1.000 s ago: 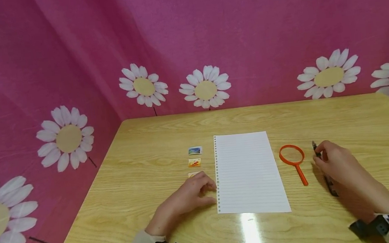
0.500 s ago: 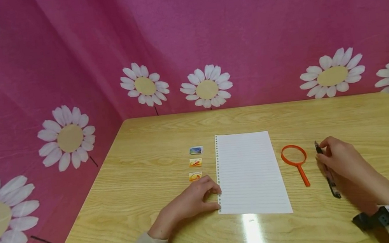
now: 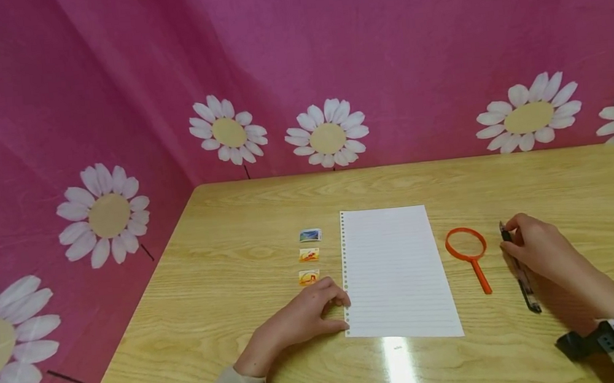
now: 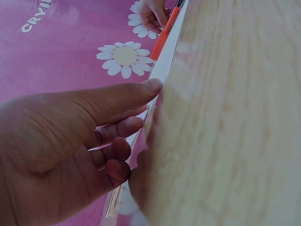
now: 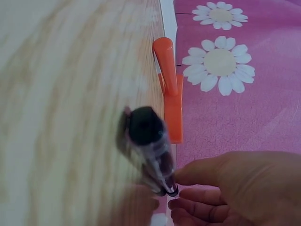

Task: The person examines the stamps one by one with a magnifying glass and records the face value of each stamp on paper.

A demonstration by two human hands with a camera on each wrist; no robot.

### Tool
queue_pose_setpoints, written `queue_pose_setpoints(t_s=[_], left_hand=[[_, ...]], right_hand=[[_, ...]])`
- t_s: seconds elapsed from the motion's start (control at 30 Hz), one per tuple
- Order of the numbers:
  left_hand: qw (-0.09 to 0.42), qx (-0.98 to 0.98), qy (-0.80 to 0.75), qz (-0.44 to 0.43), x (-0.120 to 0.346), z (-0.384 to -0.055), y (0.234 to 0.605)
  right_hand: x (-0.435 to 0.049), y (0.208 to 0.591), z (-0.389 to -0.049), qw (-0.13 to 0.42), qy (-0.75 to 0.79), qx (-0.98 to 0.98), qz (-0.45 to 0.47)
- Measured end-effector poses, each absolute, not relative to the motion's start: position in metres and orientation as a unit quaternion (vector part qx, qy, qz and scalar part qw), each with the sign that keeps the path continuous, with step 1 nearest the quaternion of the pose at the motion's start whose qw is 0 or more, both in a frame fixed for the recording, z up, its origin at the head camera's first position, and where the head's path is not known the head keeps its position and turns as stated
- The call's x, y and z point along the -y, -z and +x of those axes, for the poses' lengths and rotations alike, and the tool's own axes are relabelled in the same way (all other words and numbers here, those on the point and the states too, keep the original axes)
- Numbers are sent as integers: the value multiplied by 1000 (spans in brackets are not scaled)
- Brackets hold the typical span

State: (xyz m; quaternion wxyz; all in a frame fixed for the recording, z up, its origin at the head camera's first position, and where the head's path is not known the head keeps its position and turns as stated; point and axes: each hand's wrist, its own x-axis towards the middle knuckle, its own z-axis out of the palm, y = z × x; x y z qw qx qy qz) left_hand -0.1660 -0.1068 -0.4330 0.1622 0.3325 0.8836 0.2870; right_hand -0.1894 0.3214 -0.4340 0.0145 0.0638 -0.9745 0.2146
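My left hand (image 3: 310, 311) rests at the lower left edge of a lined sheet of paper (image 3: 395, 275), thumb and fingertips right at its punched holes. In the left wrist view, the left thumb (image 4: 127, 96) reaches the paper's edge, with the other fingers loosely bent below. To the right, my right hand (image 3: 537, 249) pinches a pen (image 3: 523, 285) near its upper end between thumb and fingers. The pen has a clear barrel and slants along the table, its dark near end (image 5: 146, 126) facing the right wrist camera.
An orange magnifying glass (image 3: 478, 270) lies between paper and pen. Left of the paper, three small stamp-like pictures, blue (image 3: 310, 235), yellow-red (image 3: 309, 255) and another yellow-red (image 3: 309, 277), form a column on the wooden table (image 3: 224, 255). A pink flowered cloth (image 3: 381, 36) hangs behind.
My left hand has moved slightly right and nearer to me, onto the paper's edge, uncovering most of the lowest stamp-like picture. The right hand stays at the pen. The head view has shifted slightly.
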Motion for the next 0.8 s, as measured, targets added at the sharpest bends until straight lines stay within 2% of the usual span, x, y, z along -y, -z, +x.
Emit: queue_pose_setpoints(t_s=[0.47, 0.8], left_hand=[[165, -885, -285, 329, 108, -167, 436], [169, -886, -284, 325, 108, -167, 435]], right_hand=[[-318, 433, -186, -11, -235, 971, 31], [-320, 439, -187, 105, -159, 971, 147]])
